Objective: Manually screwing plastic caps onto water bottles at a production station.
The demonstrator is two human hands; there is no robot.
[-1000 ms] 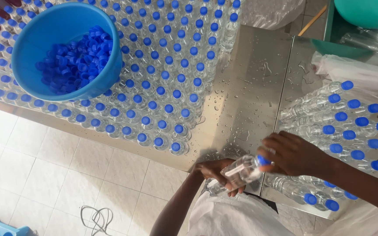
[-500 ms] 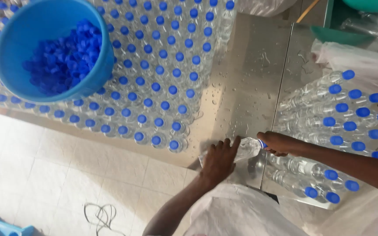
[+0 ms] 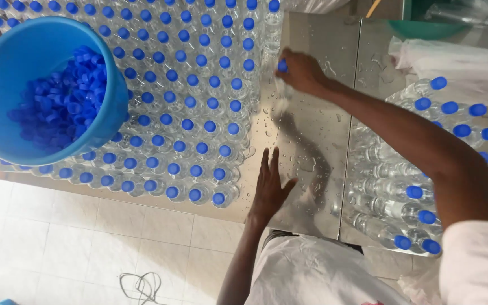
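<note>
My right hand (image 3: 301, 72) reaches across the wet steel table (image 3: 312, 130) and grips a clear plastic bottle with a blue cap (image 3: 282, 68), standing it upright beside the block of standing capped bottles (image 3: 187, 113). My left hand (image 3: 270, 189) lies flat and open on the table near its front edge, next to the nearest row of bottles. It holds nothing.
A blue bucket (image 3: 46, 147) of loose blue caps (image 3: 63, 99) rests on the standing bottles at left. Several capped bottles (image 3: 402, 186) lie on their sides at right, with white plastic sheeting (image 3: 453, 56) behind. A green basin (image 3: 425, 28) sits at the back. Tiled floor (image 3: 57, 243) with a cable lies below.
My right hand carried the bottle from near my body up to the edge of the standing block. My left hand let go of the bottle and now lies flat on the table.
</note>
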